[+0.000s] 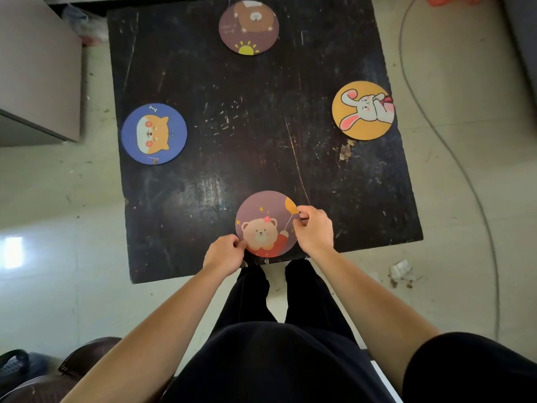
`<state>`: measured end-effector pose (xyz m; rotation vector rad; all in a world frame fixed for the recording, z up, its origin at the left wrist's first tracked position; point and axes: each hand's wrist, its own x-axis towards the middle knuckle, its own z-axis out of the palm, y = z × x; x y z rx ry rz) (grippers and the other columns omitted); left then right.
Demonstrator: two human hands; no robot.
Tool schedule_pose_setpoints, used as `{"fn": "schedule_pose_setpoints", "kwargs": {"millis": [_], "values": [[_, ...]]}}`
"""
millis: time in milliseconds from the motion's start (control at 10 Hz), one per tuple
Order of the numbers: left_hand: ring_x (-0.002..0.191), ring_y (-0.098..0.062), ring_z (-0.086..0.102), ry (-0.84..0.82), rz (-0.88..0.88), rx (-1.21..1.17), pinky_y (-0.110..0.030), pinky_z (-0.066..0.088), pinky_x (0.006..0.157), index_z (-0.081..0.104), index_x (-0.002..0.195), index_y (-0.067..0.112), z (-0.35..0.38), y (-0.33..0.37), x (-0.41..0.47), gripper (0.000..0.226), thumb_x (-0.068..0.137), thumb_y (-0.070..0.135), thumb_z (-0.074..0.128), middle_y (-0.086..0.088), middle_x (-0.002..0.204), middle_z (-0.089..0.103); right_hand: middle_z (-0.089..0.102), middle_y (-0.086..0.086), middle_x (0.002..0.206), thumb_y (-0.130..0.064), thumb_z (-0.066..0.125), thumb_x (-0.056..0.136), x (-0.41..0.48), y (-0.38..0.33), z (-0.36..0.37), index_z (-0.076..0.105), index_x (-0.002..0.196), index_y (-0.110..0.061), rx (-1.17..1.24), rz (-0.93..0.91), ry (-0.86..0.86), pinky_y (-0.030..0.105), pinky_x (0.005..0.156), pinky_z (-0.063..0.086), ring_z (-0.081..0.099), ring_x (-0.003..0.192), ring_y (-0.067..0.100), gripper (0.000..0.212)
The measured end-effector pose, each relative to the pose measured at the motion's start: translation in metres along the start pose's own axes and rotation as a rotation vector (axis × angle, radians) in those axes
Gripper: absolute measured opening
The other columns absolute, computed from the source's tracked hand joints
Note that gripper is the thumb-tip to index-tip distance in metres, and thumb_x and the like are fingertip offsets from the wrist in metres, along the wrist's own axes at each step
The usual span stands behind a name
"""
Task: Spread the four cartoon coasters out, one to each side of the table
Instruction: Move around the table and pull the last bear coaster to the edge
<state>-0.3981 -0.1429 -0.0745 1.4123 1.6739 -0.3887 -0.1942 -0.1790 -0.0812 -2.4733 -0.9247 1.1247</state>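
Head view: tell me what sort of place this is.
Probably a plain workroom or storage space, not a tidy home: a scuffed dark table on a stained tiled floor, a loose cable and crumpled paper scrap.

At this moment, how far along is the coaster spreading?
Done: the round blue dog coaster lies at the left side, the yellow rabbit coaster at the right, the brown bear coaster at the far side. In hand: the left hand and right hand pinch the mauve bear coaster at the near edge. Left: releasing it.
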Motion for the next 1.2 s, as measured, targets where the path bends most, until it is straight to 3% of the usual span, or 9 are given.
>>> {"fn": "schedule_pose_setpoints", "kwargs": {"millis": [100, 200, 300, 600, 800, 1000, 1100, 1200], "values": [[0.084, -0.031, 0.061, 0.002, 0.038, 0.065, -0.036, 0.044, 0.066, 0.054, 0.081, 0.016, 0.003, -0.002, -0.003, 0.031, 0.098, 0.04, 0.045, -0.005, 0.086, 0.065, 0.06, 0.003, 0.118, -0.017, 0.062, 0.095, -0.002, 0.006, 0.003, 0.061, 0.13, -0.025, -0.017, -0.023, 0.02, 0.028, 0.084, 0.051, 0.065, 0.096, 0.017, 0.035], [0.088, -0.034, 0.062, 0.008, 0.063, 0.094, -0.038, 0.046, 0.069, 0.05, 0.08, 0.017, 0.006, -0.002, -0.005, 0.03, 0.098, 0.04, 0.044, -0.007, 0.09, 0.066, 0.061, 0.004, 0.119, -0.02, 0.063, 0.096, -0.003, 0.011, 0.004, 0.059, 0.133, -0.027, -0.026, -0.023, 0.03, 0.031, 0.087, 0.053, 0.066, 0.096, 0.018, 0.038], [0.088, -0.034, 0.061, -0.003, 0.059, 0.092, -0.036, 0.043, 0.067, 0.046, 0.075, 0.02, 0.008, -0.003, -0.003, 0.03, 0.098, 0.039, 0.044, -0.007, 0.089, 0.064, 0.061, 0.004, 0.121, -0.022, 0.063, 0.096, -0.003, 0.013, 0.005, 0.057, 0.135, -0.029, -0.03, -0.016, 0.032, 0.031, 0.087, 0.054, 0.066, 0.097, 0.018, 0.039], [0.069, -0.019, 0.058, -0.016, -0.039, -0.082, -0.029, 0.037, 0.055, 0.065, 0.077, 0.015, 0.005, -0.003, 0.002, 0.029, 0.093, 0.037, 0.055, 0.002, 0.07, 0.062, 0.063, 0.003, 0.12, -0.023, 0.066, 0.095, -0.002, 0.017, 0.006, 0.057, 0.133, -0.029, -0.037, -0.03, 0.007, 0.033, 0.089, 0.055, 0.066, 0.098, 0.018, 0.04], [0.068, -0.021, 0.06, -0.001, -0.043, -0.035, -0.029, 0.039, 0.057, 0.058, 0.062, 0.021, 0.005, -0.001, 0.002, 0.033, 0.092, 0.036, 0.056, 0.003, 0.064, 0.062, 0.064, 0.002, 0.115, -0.022, 0.067, 0.094, -0.002, 0.018, 0.006, 0.059, 0.129, -0.029, -0.034, -0.033, 0.005, 0.032, 0.086, 0.055, 0.066, 0.095, 0.017, 0.037], [0.072, -0.023, 0.064, -0.002, -0.015, 0.114, -0.029, 0.041, 0.058, 0.061, 0.066, 0.019, -0.001, 0.004, 0.002, 0.035, 0.093, 0.04, 0.053, 0.003, 0.064, 0.063, 0.064, 0.0, 0.111, -0.025, 0.069, 0.092, -0.001, 0.014, 0.001, 0.059, 0.128, -0.028, -0.102, -0.037, 0.001, 0.031, 0.08, 0.053, 0.063, 0.094, 0.016, 0.037], [0.096, -0.028, 0.065, 0.018, 0.045, 0.281, -0.036, 0.051, 0.072, 0.067, 0.091, 0.018, -0.005, 0.004, 0.002, 0.031, 0.093, 0.045, 0.052, -0.001, 0.087, 0.069, 0.064, -0.001, 0.111, -0.028, 0.068, 0.092, -0.002, 0.012, -0.005, 0.056, 0.129, -0.029, -0.16, -0.062, -0.045, 0.03, 0.075, 0.051, 0.061, 0.092, 0.016, 0.039], [0.113, -0.032, 0.053, 0.128, 0.154, 0.412, -0.045, 0.048, 0.086, 0.062, 0.106, 0.013, -0.012, 0.005, 0.003, 0.038, 0.097, 0.046, 0.043, -0.01, 0.113, 0.063, 0.061, 0.002, 0.122, -0.033, 0.064, 0.094, 0.001, 0.004, -0.018, 0.053, 0.135, -0.026, -0.203, -0.104, -0.076, 0.032, 0.076, 0.05, 0.064, 0.102, 0.021, 0.044]]}}
